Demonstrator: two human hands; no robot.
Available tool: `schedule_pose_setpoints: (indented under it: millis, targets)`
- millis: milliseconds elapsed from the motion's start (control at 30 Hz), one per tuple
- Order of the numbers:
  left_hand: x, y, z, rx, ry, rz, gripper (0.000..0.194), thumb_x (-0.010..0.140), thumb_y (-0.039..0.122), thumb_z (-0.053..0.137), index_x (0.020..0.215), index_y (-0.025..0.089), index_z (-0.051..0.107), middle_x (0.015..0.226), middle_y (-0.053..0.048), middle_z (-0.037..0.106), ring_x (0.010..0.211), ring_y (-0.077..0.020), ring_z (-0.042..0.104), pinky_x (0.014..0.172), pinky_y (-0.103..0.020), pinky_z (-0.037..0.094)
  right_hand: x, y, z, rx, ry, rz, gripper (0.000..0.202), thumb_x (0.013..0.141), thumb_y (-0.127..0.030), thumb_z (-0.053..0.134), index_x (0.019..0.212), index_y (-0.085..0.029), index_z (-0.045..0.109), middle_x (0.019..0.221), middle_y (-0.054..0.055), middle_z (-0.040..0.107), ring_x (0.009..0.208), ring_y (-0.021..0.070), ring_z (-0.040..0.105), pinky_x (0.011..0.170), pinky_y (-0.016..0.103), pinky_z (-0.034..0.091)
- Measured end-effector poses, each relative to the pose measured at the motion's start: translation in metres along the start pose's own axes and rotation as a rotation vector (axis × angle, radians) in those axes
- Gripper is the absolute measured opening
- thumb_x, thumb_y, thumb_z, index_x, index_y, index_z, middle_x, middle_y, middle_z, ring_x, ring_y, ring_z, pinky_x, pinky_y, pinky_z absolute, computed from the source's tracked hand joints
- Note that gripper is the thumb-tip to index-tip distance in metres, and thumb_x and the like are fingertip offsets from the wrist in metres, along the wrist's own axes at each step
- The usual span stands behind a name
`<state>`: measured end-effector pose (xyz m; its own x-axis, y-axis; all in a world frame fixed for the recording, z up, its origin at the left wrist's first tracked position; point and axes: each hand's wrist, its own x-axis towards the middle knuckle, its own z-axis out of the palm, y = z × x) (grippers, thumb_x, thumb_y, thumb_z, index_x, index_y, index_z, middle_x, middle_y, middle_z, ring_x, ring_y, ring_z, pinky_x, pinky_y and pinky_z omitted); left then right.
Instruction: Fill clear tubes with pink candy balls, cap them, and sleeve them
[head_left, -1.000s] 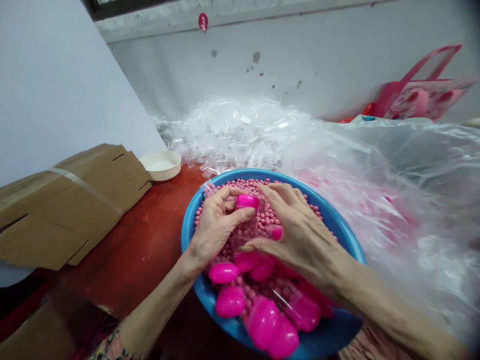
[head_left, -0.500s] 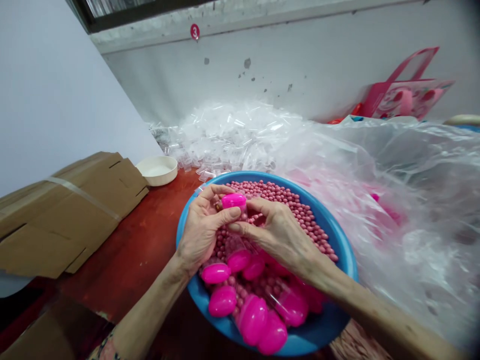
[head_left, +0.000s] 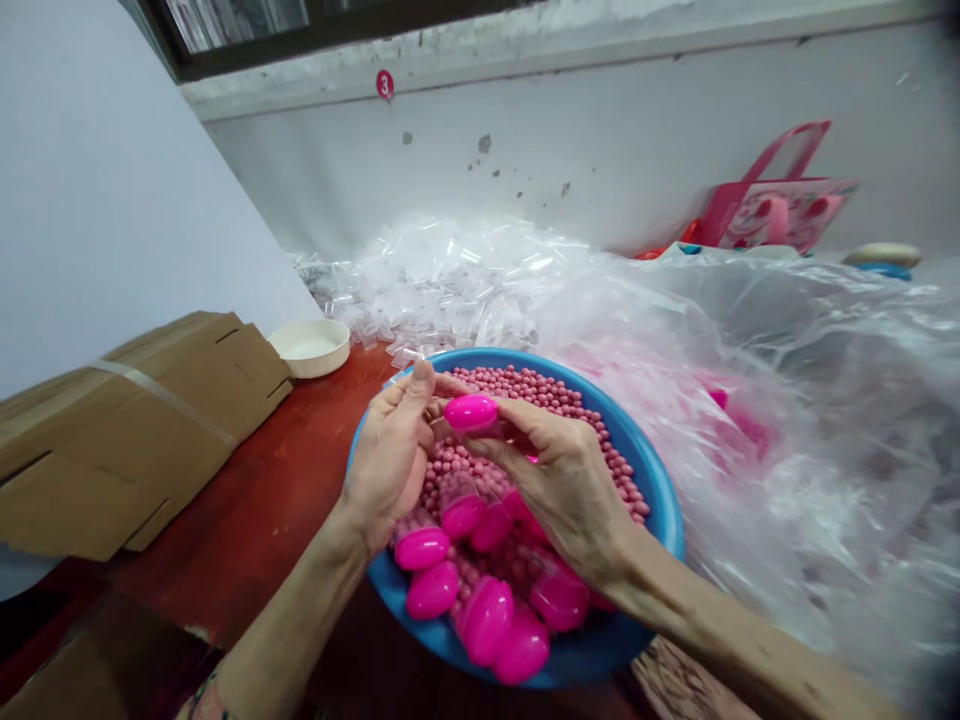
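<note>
Over the blue basin (head_left: 671,500), my right hand (head_left: 562,470) pinches a small clear container with a glossy bright pink cap (head_left: 471,412) between thumb and fingers. My left hand (head_left: 394,440) is beside it on the left, thumb raised off the cap and fingers reaching toward the container's far side; whether they touch it is hidden. Small dusky-pink beads (head_left: 600,430) fill the basin. Several pink-capped clear containers (head_left: 487,615) lie on the beads below my hands, some with beads visible inside.
Clear plastic pieces (head_left: 450,280) are heaped along the wall, beside a large clear plastic bag (head_left: 810,380) on the right. A white round dish (head_left: 311,348) and flattened cardboard (head_left: 142,430) lie on the red tabletop (head_left: 300,450). A pink bag (head_left: 780,205) leans at the back right.
My left thumb has lifted off the container and now points up. My right hand keeps hold of it. The view has shifted slightly, with the basin now a little further left.
</note>
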<state>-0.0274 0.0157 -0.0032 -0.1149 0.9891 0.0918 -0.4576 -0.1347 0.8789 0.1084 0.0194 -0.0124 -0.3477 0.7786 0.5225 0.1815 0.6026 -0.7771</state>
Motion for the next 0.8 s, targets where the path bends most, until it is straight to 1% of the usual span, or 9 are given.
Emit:
schedule_pose_setpoints:
  millis: [67,133,233,300,367,467,567,667,800]
  targets:
    - [0.006,0.005,0.003,0.090,0.007,-0.034,0.033,0.080,0.042,0.065,0.064,0.013,0.068,0.055,0.001,0.064,0.048,-0.0079,0.056,0.048,-0.017,0.047,0.001,0.000,-0.002,-0.155,0.031,-0.096,0.016,0.085,-0.012,0.059,0.097,-0.015,0.069,0.089,0.007,0.070,0.082,0.0194,0.065,0.075,0.032,0.053]
    - [0.011,0.009,0.005,0.180,-0.025,-0.103,0.038,0.079,0.048,0.063,0.063,0.013,0.068,0.058,-0.001,0.065,0.049,-0.0092,0.056,0.047,-0.018,0.047,0.001,0.003,-0.002,-0.271,0.018,-0.202,0.014,0.086,-0.010,0.056,0.095,-0.011,0.066,0.093,0.011,0.068,0.084,0.0206,0.064,0.074,0.033,0.053]
    - [0.014,0.011,0.007,0.260,-0.157,-0.270,0.046,0.077,0.058,0.059,0.065,0.015,0.069,0.058,-0.002,0.066,0.055,-0.0133,0.060,0.049,-0.021,0.048,0.000,0.009,0.001,-0.475,0.023,-0.329,0.015,0.087,-0.006,0.051,0.095,-0.009,0.062,0.098,0.014,0.066,0.089,0.0222,0.062,0.076,0.034,0.053]
    - [0.014,0.010,0.007,0.278,-0.240,-0.379,0.050,0.076,0.062,0.057,0.066,0.015,0.069,0.056,-0.002,0.065,0.057,-0.0147,0.061,0.050,-0.022,0.048,-0.002,0.012,0.002,-0.601,0.032,-0.378,0.013,0.088,-0.007,0.049,0.092,-0.009,0.062,0.090,0.013,0.066,0.082,0.0225,0.060,0.071,0.035,0.052]
    - [0.014,0.009,0.007,0.275,-0.286,-0.448,0.054,0.074,0.066,0.055,0.069,0.015,0.070,0.054,-0.002,0.065,0.057,-0.0157,0.062,0.050,-0.023,0.048,-0.004,0.012,0.001,-0.692,0.021,-0.410,0.016,0.090,-0.008,0.045,0.087,-0.010,0.061,0.080,0.011,0.064,0.072,0.0209,0.056,0.066,0.035,0.050]
    - [0.011,0.006,0.011,0.252,-0.283,-0.416,0.059,0.073,0.069,0.053,0.072,0.013,0.070,0.054,-0.003,0.065,0.059,-0.0172,0.064,0.047,-0.022,0.046,-0.006,0.008,-0.001,-0.752,0.002,-0.430,0.021,0.091,-0.008,0.041,0.082,-0.010,0.060,0.079,0.010,0.063,0.069,0.0199,0.052,0.066,0.035,0.048]
    - [0.007,0.004,0.017,0.231,-0.245,-0.354,0.057,0.072,0.069,0.055,0.067,0.013,0.069,0.053,-0.004,0.064,0.061,-0.0190,0.065,0.043,-0.022,0.043,-0.008,0.001,-0.002,-0.788,-0.016,-0.453,0.020,0.090,-0.007,0.044,0.079,-0.010,0.061,0.079,0.012,0.063,0.071,0.0217,0.052,0.069,0.037,0.047]
    - [0.003,0.005,0.021,0.214,-0.237,-0.293,0.047,0.074,0.059,0.061,0.058,0.015,0.066,0.054,-0.004,0.063,0.064,-0.0189,0.065,0.048,-0.022,0.045,-0.010,-0.006,-0.001,-0.833,0.017,-0.486,0.023,0.089,-0.005,0.043,0.076,-0.009,0.062,0.075,0.013,0.063,0.070,0.0227,0.053,0.069,0.038,0.047]
    - [0.001,0.006,0.021,0.212,-0.282,-0.276,0.039,0.079,0.048,0.062,0.058,0.016,0.065,0.059,-0.003,0.064,0.065,-0.0160,0.063,0.054,-0.022,0.045,-0.010,-0.007,0.001,-0.820,0.075,-0.507,0.028,0.088,-0.002,0.041,0.073,-0.010,0.063,0.069,0.011,0.063,0.067,0.0214,0.055,0.069,0.036,0.047]
